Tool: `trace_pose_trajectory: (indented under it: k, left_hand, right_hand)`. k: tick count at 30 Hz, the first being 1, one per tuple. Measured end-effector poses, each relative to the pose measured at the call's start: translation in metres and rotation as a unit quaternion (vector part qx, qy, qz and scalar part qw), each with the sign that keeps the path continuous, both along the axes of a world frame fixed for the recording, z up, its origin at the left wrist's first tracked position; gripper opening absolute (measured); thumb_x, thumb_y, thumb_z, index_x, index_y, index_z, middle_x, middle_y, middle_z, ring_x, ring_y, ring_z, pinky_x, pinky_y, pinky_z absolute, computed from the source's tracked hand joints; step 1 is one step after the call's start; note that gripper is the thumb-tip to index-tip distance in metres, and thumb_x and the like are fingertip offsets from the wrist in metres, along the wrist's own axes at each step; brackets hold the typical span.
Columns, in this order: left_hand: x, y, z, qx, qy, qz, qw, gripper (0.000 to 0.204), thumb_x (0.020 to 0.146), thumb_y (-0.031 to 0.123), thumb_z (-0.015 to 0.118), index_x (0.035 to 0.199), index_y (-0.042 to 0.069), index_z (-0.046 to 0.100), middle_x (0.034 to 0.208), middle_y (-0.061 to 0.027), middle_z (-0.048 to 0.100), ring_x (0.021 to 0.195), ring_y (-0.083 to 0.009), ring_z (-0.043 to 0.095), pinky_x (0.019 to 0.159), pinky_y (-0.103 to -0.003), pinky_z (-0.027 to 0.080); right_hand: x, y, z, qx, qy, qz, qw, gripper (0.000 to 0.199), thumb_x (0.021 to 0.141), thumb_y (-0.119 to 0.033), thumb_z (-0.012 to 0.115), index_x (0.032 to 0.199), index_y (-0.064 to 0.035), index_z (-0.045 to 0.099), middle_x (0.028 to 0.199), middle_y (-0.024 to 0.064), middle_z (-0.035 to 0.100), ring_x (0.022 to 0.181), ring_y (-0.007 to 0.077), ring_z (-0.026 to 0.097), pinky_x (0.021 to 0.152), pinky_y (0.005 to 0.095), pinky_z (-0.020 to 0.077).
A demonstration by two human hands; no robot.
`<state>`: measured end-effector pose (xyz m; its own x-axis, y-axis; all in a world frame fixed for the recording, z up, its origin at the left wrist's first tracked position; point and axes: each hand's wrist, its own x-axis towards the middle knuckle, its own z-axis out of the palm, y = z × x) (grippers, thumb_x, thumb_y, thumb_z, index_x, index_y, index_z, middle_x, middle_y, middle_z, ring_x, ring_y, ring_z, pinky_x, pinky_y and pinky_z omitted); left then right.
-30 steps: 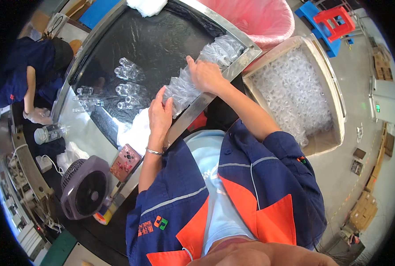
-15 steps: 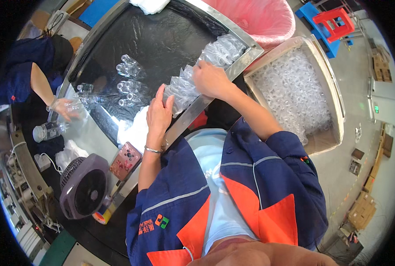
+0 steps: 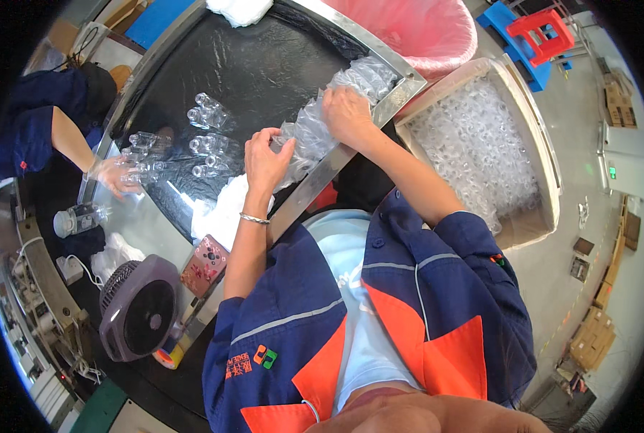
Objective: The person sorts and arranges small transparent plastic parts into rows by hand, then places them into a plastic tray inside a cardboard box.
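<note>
A bunched row of clear plastic pieces, apparently bottles (image 3: 309, 138), lies along the near right edge of the dark-lined tray table (image 3: 264, 72). My left hand (image 3: 266, 160) is at the row's left end, thumb and forefinger curved around a clear piece there. Farther along, my right hand (image 3: 349, 117) presses down on the row with its fingers bent over it; the fingertips are partly hidden. Several clear bottles (image 3: 210, 144) lie in small groups on the dark lining, left of my hands. White plastic bags (image 3: 224, 209) sit beside my left wrist.
A co-worker's hand (image 3: 116, 177) reaches clear bottles at the left edge. Right of the table stands a carton (image 3: 553, 184) filled with small clear pieces; behind it is a pink-lined bin (image 3: 423, 36). A fan (image 3: 140, 309) and a phone (image 3: 205, 265) are at the near left.
My left hand's fingers have curled from stretched out to bent around the row's end. My right hand has shifted slightly right. The co-worker's hand has set bottles onto the table's left side.
</note>
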<state>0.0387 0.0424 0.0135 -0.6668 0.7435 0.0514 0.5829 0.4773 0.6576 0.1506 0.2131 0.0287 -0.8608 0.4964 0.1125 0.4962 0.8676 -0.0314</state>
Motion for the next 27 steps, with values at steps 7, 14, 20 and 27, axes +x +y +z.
trace_pose_trajectory:
  k: [7,14,20,27]
  left_hand:
    - [0.007,0.009,0.008,-0.023,-0.068,0.046,0.996,0.038,0.072,0.031,0.078,0.092,0.004,0.061,0.085,-0.0123,0.062,0.081,-0.0261,0.058,0.074,-0.037,0.047]
    - [0.011,0.011,-0.010,0.067,-0.115,0.097,0.986,0.032,0.073,0.025,0.078,0.090,0.003,0.062,0.087,-0.0085,0.063,0.079,-0.0230,0.059,0.073,-0.034,0.048]
    - [0.020,0.012,-0.010,0.095,-0.027,0.094,0.991,0.028,0.074,0.020,0.076,0.092,0.003,0.063,0.088,-0.0069,0.066,0.077,-0.0178,0.058,0.071,-0.031,0.047]
    - [0.018,0.017,0.004,0.060,-0.091,0.124,0.986,0.029,0.074,0.024,0.076,0.090,0.004,0.062,0.083,-0.0079,0.063,0.074,-0.0195,0.057,0.069,-0.032,0.047]
  right_hand:
    - [0.013,-0.002,0.001,-0.019,0.058,0.025,0.998,0.027,0.081,-0.008,0.054,0.099,0.0102,0.058,0.088,0.0197,0.062,0.082,0.0323,0.066,0.062,0.0416,0.0557]
    - [0.013,-0.012,0.016,-0.072,-0.032,0.030,0.996,0.028,0.088,-0.011,0.044,0.104,0.0110,0.052,0.093,0.0226,0.061,0.086,0.0351,0.065,0.068,0.0439,0.0556]
    - [0.016,-0.011,0.015,-0.078,-0.020,0.033,0.996,0.028,0.086,-0.010,0.045,0.101,0.0118,0.053,0.090,0.0226,0.061,0.083,0.0341,0.066,0.065,0.0423,0.0561]
    - [0.018,0.003,0.023,-0.040,0.081,0.017,0.996,0.016,0.081,-0.012,0.055,0.084,0.0020,0.061,0.088,0.0186,0.062,0.085,0.0323,0.064,0.070,0.0423,0.0542]
